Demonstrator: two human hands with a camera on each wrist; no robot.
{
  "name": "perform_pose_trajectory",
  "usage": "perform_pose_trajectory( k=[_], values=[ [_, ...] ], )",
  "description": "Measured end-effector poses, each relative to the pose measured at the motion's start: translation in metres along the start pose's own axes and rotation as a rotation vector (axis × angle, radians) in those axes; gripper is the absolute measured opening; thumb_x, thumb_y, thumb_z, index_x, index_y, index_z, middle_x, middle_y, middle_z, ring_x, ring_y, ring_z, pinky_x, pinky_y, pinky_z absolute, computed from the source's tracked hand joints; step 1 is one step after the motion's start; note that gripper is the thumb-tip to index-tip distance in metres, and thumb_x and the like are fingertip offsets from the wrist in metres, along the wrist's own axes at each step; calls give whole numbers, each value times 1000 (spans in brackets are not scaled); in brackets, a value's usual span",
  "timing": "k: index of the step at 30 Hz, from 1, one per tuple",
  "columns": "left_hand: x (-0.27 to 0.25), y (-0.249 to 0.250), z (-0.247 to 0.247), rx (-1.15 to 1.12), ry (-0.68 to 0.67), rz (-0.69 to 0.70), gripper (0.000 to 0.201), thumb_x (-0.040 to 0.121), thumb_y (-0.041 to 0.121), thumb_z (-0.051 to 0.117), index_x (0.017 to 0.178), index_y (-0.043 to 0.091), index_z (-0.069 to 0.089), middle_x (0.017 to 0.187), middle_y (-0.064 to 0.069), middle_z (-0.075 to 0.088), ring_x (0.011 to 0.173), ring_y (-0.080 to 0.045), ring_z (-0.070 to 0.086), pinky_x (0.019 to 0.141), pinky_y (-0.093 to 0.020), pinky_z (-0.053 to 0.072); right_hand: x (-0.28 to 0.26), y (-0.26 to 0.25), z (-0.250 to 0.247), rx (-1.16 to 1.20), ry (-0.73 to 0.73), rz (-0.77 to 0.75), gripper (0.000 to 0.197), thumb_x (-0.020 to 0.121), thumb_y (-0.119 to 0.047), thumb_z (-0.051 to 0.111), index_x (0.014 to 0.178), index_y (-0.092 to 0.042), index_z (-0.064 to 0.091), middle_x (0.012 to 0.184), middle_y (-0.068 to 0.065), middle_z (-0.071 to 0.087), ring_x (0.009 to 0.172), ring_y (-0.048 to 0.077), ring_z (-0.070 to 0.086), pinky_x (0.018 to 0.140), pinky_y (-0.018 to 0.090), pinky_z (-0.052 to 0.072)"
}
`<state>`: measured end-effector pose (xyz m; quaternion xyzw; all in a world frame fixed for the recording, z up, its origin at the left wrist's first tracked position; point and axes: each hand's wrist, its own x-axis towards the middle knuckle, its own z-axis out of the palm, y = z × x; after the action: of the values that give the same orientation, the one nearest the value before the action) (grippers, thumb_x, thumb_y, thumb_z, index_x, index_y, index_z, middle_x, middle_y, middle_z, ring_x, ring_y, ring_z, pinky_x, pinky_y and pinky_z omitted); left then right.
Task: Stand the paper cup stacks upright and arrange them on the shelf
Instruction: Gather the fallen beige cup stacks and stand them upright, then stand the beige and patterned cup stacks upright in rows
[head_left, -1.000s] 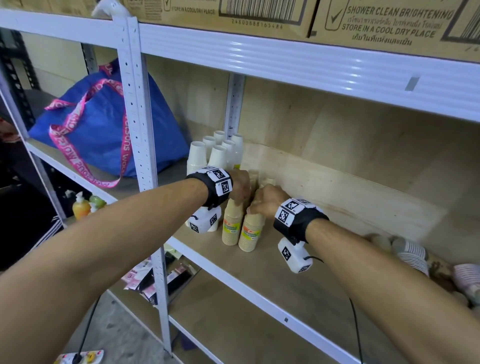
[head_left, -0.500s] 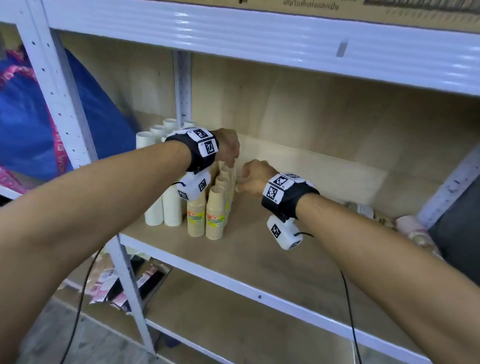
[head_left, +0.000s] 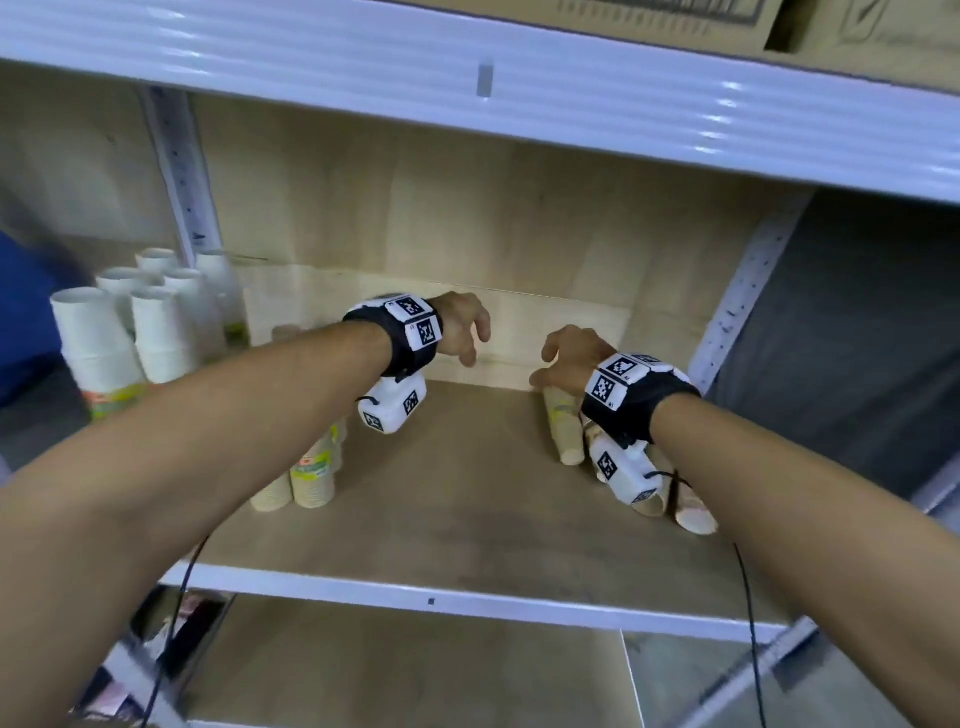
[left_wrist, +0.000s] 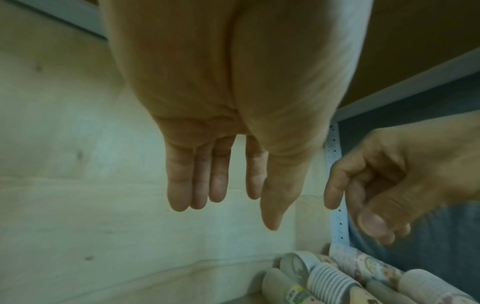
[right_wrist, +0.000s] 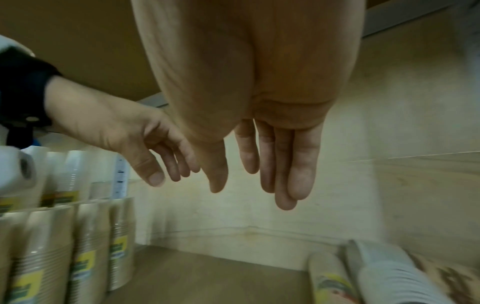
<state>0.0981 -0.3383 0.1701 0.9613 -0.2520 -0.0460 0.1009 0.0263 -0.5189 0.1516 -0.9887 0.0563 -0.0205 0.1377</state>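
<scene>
Upright stacks of white cups (head_left: 111, 327) and tan printed cups (head_left: 311, 473) stand at the shelf's left; the tan stacks (right_wrist: 85, 246) show in the right wrist view too. Several cup stacks lie on their sides at the right (head_left: 563, 431) (left_wrist: 330, 279) (right_wrist: 332, 281). My left hand (head_left: 467, 330) (left_wrist: 223, 195) hovers mid-shelf, fingers relaxed, holding nothing. Just above the lying stacks is my right hand (head_left: 563, 358) (right_wrist: 262, 181), fingers straight and empty.
The wooden shelf board (head_left: 457, 499) has bare room between the two groups. A white metal beam (head_left: 467, 88) with cardboard boxes runs overhead. White perforated uprights (head_left: 737, 301) flank the bay. Cables hang from both wrists.
Both hands left the upright tan stacks and moved right across the shelf. The view swung right, bringing the lying stacks under my right hand.
</scene>
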Motion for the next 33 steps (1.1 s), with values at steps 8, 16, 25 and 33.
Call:
perform_pose_trajectory(
  k=[8, 16, 25, 33],
  values=[
    [32, 50, 42, -17, -66, 163, 48, 84, 18, 74, 129, 23, 58, 132, -3, 49, 114, -21, 52, 84, -25, 42, -16, 78, -7, -44, 18, 171, 39, 80, -33, 71, 111, -11, 63, 118, 7, 58, 106, 27, 58, 82, 28, 49],
    [58, 86, 87, -71, -120, 248, 52, 80, 17, 75, 127, 29, 58, 127, -2, 54, 112, -20, 55, 79, -26, 41, -32, 129, 6, 8, 19, 303, 33, 73, -32, 76, 96, -10, 67, 95, 3, 63, 85, 19, 59, 62, 21, 45],
    [82, 97, 129, -56, -162, 304, 52, 76, 13, 76, 125, 23, 62, 126, -4, 58, 114, -23, 56, 95, -31, 48, -46, 163, 37, 55, 28, 409, 38, 75, -35, 73, 108, -20, 63, 112, 4, 61, 98, 23, 58, 79, 26, 43],
    [101, 88, 154, -19, -187, 309, 53, 78, 19, 78, 128, 24, 60, 130, 0, 58, 116, -20, 57, 92, -25, 46, -34, 162, 68, 126, 20, 487, 52, 74, -37, 66, 120, -16, 54, 121, 6, 57, 112, 29, 56, 97, 38, 45]
  ],
)
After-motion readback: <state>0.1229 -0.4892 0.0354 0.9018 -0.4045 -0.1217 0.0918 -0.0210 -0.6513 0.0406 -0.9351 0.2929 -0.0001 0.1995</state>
